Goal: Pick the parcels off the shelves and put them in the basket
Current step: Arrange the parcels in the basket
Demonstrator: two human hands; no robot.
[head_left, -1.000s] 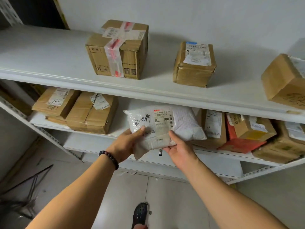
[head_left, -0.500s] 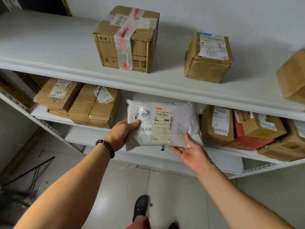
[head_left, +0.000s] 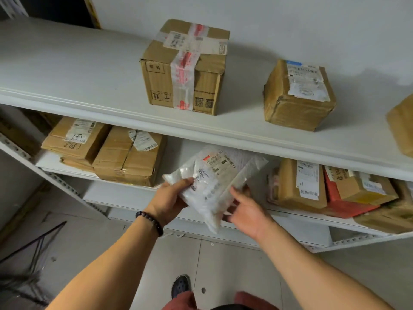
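A white bubble-wrap mailer [head_left: 215,177] with a printed label hangs tilted in front of the lower shelf [head_left: 125,199]. My left hand [head_left: 171,198], with a bead bracelet at the wrist, grips its left edge, thumb on top. My right hand [head_left: 244,209] touches the mailer's lower right edge with loosely spread fingers, palm up. On the upper shelf [head_left: 89,101] stand a tall taped cardboard box [head_left: 184,68] and a smaller wrapped box [head_left: 298,96]. The basket is out of view.
Flat cardboard parcels [head_left: 105,151] lie at the left of the lower shelf. Several brown and red parcels [head_left: 335,191] crowd its right end. Another box [head_left: 402,126] shows at the right edge. A dark wire frame [head_left: 33,249] lies on the tiled floor at left. My shoe [head_left: 180,286] is below.
The mailer has come off the lower shelf and turned from flat to tilted, its right end raised. My right hand slid from under it to its lower right edge.
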